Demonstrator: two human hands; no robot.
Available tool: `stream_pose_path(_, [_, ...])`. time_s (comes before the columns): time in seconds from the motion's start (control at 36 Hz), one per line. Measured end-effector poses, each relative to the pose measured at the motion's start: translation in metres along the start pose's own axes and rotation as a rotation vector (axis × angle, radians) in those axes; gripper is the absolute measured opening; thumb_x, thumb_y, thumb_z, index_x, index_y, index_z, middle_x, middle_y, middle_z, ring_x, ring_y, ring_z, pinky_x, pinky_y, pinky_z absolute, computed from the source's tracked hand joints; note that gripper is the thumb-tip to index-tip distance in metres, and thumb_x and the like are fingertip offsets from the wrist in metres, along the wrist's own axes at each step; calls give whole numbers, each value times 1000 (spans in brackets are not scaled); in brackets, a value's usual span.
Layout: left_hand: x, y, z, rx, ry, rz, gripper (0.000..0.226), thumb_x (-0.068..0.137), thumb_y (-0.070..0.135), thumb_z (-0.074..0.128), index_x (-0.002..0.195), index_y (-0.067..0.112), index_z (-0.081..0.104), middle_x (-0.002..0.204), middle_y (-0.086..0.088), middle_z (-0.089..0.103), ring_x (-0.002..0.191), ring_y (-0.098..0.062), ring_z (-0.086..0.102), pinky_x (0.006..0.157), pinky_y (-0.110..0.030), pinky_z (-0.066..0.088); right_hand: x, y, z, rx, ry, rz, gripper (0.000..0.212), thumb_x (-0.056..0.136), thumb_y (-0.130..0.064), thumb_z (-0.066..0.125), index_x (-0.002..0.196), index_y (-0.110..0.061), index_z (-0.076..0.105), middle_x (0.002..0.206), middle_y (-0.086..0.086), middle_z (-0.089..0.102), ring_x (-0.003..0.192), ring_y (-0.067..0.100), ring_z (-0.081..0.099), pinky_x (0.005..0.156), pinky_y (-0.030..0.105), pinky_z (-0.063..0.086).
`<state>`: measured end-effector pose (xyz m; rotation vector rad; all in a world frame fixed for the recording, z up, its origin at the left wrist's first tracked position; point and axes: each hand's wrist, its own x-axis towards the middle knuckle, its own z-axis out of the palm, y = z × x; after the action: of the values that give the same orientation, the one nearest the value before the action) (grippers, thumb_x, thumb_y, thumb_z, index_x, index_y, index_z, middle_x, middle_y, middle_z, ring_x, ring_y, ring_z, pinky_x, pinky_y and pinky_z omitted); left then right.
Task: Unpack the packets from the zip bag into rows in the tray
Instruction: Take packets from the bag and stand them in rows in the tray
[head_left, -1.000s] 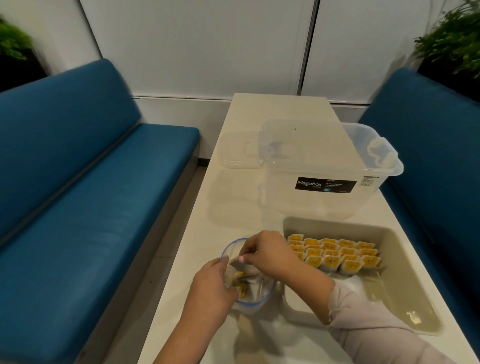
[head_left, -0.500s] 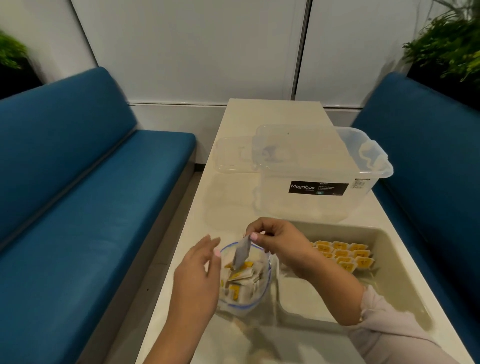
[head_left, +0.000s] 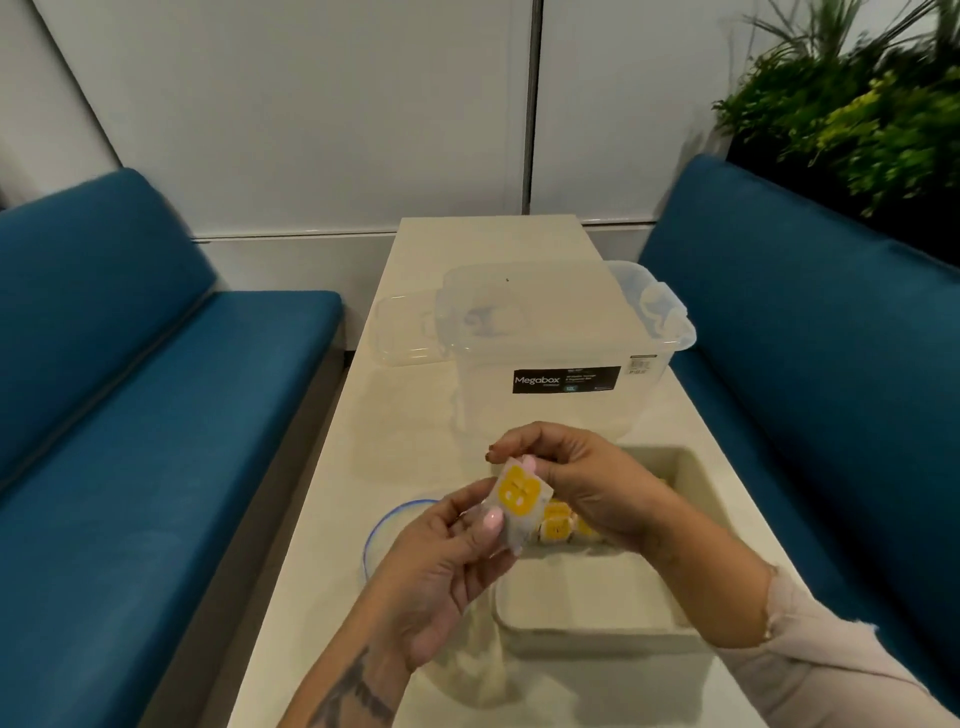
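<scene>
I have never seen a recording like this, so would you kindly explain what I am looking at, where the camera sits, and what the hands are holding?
There is no machine here: a person wears one wide-angle camera on the head, looking forward and down, so you see their own two bare hands from above.

They sit at a long cream table between blue benches. On it stand a clear plastic storage box with a black Megabox label, a beige rectangular plastic tray holding some yellow-printed packets, and a clear zip bag with a blue rim.

Both hands hold a single small white packet with a yellow print above the table: the left hand grips its lower part, and the right hand pinches its top edge with the fingers.
</scene>
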<state>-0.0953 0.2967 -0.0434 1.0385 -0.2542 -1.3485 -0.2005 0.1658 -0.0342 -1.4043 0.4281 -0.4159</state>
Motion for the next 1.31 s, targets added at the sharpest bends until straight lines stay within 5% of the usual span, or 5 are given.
stream_pose_path(0.25, [21, -31, 33, 144, 158, 283, 32, 78, -3, 64, 106, 9, 59, 95, -12, 69, 82, -20, 67, 67, -25, 58, -37, -27, -34, -546, 189, 55, 9, 82, -26, 72, 86, -18, 71, 75, -5, 68, 65, 1, 57, 63, 17, 50])
stream_pose_path(0.56, [36, -74, 36, 913, 273, 623, 49, 76, 5, 73, 111, 35, 57, 99, 16, 66, 94, 6, 60, 79, -18, 50, -59, -36, -97, -1128, 353, 194, 6, 85, -23, 69, 88, -27, 71, 86, -9, 70, 84, 10, 61, 78, 29, 51])
stream_pose_path(0.72, [37, -88, 29, 1220, 343, 661, 50, 81, 4, 65, 119, 35, 54, 102, 24, 55, 100, -2, 50, 87, -20, 36, -62, -11, -126, -1417, 333, 296, 5, 87, -27, 64, 84, -30, 63, 81, -8, 65, 77, 14, 56, 54, 22, 35])
stream_pose_path(0.86, [39, -96, 27, 1278, 356, 631, 52, 82, 5, 66, 122, 34, 53, 108, 18, 56, 102, -4, 48, 91, -23, 38, -54, 20, -140, -1623, 304, 306, 10, 90, -34, 60, 95, -32, 68, 97, -3, 65, 92, 20, 54, 82, 29, 41])
stream_pose_path(1.31, [41, -97, 26, 1287, 385, 587, 53, 81, 5, 67, 118, 38, 51, 104, 25, 53, 99, 0, 47, 88, -18, 35, -36, 60, -144, -1819, 257, 324, 21, 91, -38, 57, 105, -29, 69, 101, -1, 57, 98, 18, 45, 86, 31, 34])
